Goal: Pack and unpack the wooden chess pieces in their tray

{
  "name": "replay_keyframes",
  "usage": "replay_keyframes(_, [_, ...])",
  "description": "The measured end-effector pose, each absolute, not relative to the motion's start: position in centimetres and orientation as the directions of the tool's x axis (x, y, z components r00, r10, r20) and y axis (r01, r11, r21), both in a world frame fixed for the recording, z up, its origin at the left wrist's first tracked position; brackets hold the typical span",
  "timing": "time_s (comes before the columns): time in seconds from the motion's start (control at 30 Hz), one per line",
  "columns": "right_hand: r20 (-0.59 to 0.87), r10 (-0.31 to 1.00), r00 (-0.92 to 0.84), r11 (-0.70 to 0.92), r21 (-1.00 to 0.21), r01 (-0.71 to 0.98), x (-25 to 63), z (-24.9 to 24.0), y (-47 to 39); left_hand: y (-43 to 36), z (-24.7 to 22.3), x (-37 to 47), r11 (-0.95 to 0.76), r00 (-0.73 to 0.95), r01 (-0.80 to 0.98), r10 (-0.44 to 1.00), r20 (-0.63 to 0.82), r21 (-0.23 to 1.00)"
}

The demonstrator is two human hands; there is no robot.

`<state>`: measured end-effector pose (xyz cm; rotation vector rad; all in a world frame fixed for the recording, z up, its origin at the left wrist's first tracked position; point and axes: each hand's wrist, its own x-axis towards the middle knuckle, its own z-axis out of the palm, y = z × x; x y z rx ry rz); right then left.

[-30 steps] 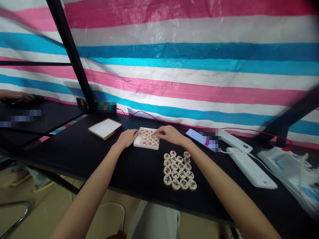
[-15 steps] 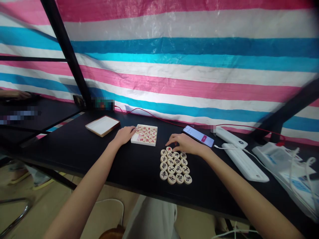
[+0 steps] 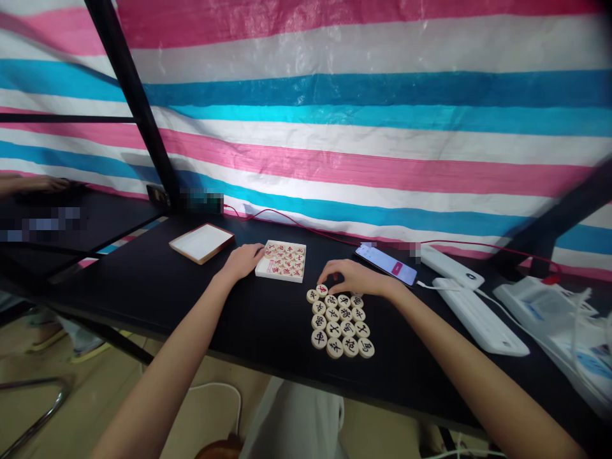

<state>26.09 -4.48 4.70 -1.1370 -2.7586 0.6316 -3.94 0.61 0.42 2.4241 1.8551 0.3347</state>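
My left hand [image 3: 245, 260] has its fingers closed on the left edge of a shallow white box [image 3: 278, 276]. Red-lettered Chinese chess pieces [image 3: 289, 256] lie inside it, with a gap at the box's left side. To the right, my right hand [image 3: 354, 276] is curled, its thumb and fingertips at a red-lettered chess piece [image 3: 322, 290]. That piece lies at the far-left end of a block of black-lettered chess pieces [image 3: 340, 322] set in rows on the black table. Part of the block's far row is close under my right hand.
The box lid [image 3: 203, 243] lies inside up at the left. Behind my right hand are a phone [image 3: 386, 263] and white power banks [image 3: 480, 319] with cables. A power strip [image 3: 540, 312] stands at far right. Another person's hand [image 3: 45, 183] is at far left.
The red-lettered piece by my right fingertips has shifted left and nearer relative to the black-lettered block. My left hand stays at the box. The whole view has shifted slightly.
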Motion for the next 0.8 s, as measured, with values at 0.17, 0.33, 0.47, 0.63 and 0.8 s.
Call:
replay_keyframes(0.17, [-0.095, 0.676, -0.731, 0.638, -0.421, 0.645, 25.7, 4.1, -4.3, 0.4, 0.5, -3.9, -0.272, 0.251, 0.944, 0.96, 0.126, 0.187])
replay_keyframes(0.33, [-0.061, 0.706, -0.706, 0.621, -0.425, 0.658, 25.5, 4.4, -4.4, 0.4, 0.6, -3.9, -0.281, 0.26, 0.939, 0.957, 0.125, 0.198])
replay_keyframes(0.47, [0.006, 0.764, -0.645, 0.574, -0.462, 0.676, 25.9, 5.1, -3.9, 0.4, 0.6, -3.9, -0.278, 0.258, 0.938, 0.959, 0.119, 0.206])
replay_keyframes(0.63, [0.215, 0.765, -0.607, 0.636, -0.405, 0.657, 22.9, 5.1, -1.7, 0.7, 0.3, -3.9, -0.271, 0.25, 0.939, 0.96, 0.122, 0.209])
replay_keyframes(0.8, [0.245, 0.748, -0.617, 0.662, -0.206, 0.72, 16.4, 4.1, 0.3, 0.5, 0.5, -3.9, -0.276, 0.254, 0.935, 0.959, 0.122, 0.222])
